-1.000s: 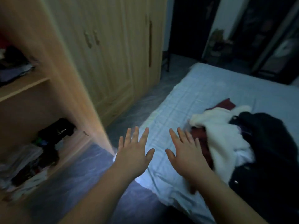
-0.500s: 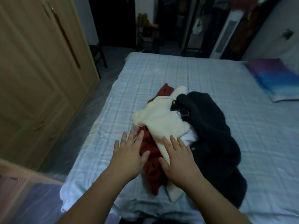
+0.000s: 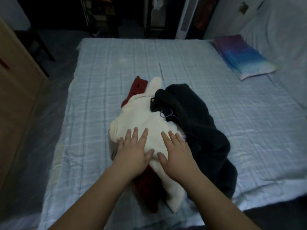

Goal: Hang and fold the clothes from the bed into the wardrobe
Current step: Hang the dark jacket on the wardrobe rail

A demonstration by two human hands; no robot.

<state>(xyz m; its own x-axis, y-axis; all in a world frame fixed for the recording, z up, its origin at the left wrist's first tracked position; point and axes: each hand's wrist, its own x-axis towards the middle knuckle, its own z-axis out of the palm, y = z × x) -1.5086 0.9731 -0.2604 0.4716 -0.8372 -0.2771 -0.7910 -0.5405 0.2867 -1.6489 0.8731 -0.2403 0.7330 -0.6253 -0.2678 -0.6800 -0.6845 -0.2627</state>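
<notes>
A heap of clothes lies in the middle of the bed (image 3: 99, 80). On top is a cream fleece garment (image 3: 141, 117); a dark red garment (image 3: 137, 87) shows beneath it at the far and near ends, and a black garment (image 3: 199, 123) spreads to the right. My left hand (image 3: 132, 151) and my right hand (image 3: 176, 151) hover side by side over the near part of the cream garment, palms down, fingers spread, gripping nothing. Whether they touch the fabric I cannot tell.
The wooden wardrobe (image 3: 15, 90) fills the left edge, with a strip of grey floor (image 3: 49, 100) between it and the bed. A purple and blue pillow (image 3: 242, 57) lies at the bed's far right. A dark chair (image 3: 38, 45) and shelving stand beyond the bed.
My view has swung right from the open wardrobe to the bed. Both hands have moved forward from the bed's edge over the cream garment.
</notes>
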